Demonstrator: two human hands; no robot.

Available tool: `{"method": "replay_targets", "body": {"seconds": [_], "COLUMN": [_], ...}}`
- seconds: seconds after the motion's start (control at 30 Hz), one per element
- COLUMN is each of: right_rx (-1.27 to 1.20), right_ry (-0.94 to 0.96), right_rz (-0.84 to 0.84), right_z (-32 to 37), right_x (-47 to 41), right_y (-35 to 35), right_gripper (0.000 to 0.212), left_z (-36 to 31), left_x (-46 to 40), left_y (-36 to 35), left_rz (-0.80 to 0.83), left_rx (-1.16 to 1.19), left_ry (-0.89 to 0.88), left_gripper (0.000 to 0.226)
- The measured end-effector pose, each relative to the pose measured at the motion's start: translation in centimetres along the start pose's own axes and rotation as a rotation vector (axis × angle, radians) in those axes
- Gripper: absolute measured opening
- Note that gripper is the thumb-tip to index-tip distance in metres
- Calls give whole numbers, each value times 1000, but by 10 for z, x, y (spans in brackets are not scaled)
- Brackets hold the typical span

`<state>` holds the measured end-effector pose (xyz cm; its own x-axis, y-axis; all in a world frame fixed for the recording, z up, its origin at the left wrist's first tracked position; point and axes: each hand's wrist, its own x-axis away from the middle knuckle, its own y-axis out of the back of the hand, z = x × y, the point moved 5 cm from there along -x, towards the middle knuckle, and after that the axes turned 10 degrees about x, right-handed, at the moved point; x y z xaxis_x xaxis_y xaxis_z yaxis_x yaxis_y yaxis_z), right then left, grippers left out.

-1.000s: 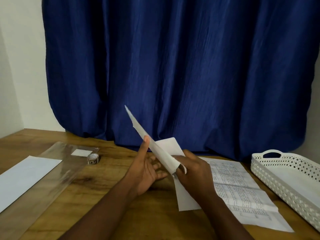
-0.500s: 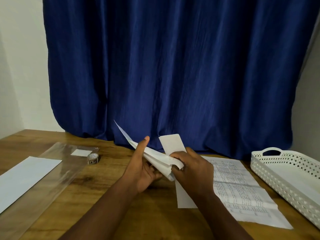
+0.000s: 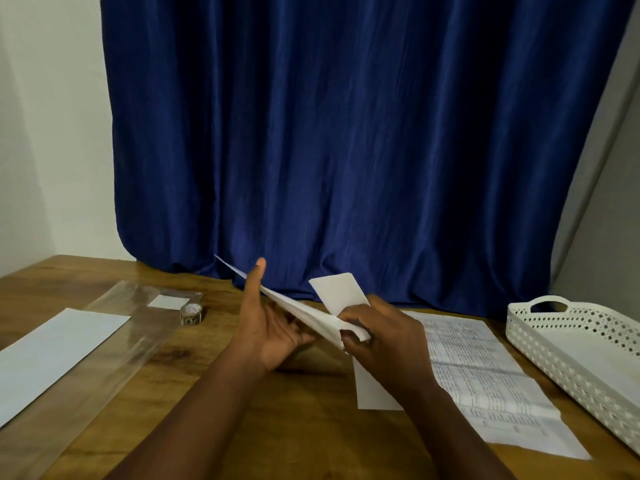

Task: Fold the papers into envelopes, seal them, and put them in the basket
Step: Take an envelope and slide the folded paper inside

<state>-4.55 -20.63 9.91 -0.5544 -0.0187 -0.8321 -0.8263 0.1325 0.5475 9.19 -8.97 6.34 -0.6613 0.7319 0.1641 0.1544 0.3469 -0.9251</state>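
A folded white paper (image 3: 304, 315) hangs above the wooden table (image 3: 284, 427), tilted with its far tip up and to the left. My left hand (image 3: 266, 327) holds it from below, thumb raised along its left side. My right hand (image 3: 377, 337) pinches its near right end. Under my right hand lies another folded white paper (image 3: 341, 292) flat on the table. A printed sheet (image 3: 485, 379) lies to the right of it. The white perforated basket (image 3: 568, 344) stands at the right edge with white paper inside.
A small tape roll (image 3: 190, 314) sits left of my hands, beside a clear plastic sheet (image 3: 114, 337) with a small white slip under it. A long white paper (image 3: 52, 351) lies at the far left. A dark blue curtain (image 3: 346, 140) hangs behind the table.
The held paper has swung down from nearly upright to a low tilt, its tip dropping leftward. Both hands kept hold of it and stayed in place.
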Motion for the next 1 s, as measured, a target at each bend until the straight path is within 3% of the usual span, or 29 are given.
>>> {"method": "replay_targets", "body": {"seconds": [0.2, 0.37, 0.73, 0.87, 1.0], "right_rx": [26, -4, -14, -8, 2], "right_ry": [-16, -93, -187, -130, -159], "right_rz": [-27, -114, -178, -136, -59], "right_z": [-1, -5, -9, -7, -12], "right_x": [1, 2, 1, 3, 5], "right_y": [2, 7, 6, 0, -10], "right_gripper": [20, 22, 21, 22, 20], "left_z": [-17, -19, 16, 26, 20], "left_x": [1, -1, -3, -1, 1], "left_y": [5, 8, 7, 4, 3], "left_rz": [-57, -52, -96, -68, -136], "left_rx": [57, 91, -49, -81, -35], "left_ry": [-89, -150, 42, 111, 34], "left_gripper": [72, 79, 94, 85, 77]}}
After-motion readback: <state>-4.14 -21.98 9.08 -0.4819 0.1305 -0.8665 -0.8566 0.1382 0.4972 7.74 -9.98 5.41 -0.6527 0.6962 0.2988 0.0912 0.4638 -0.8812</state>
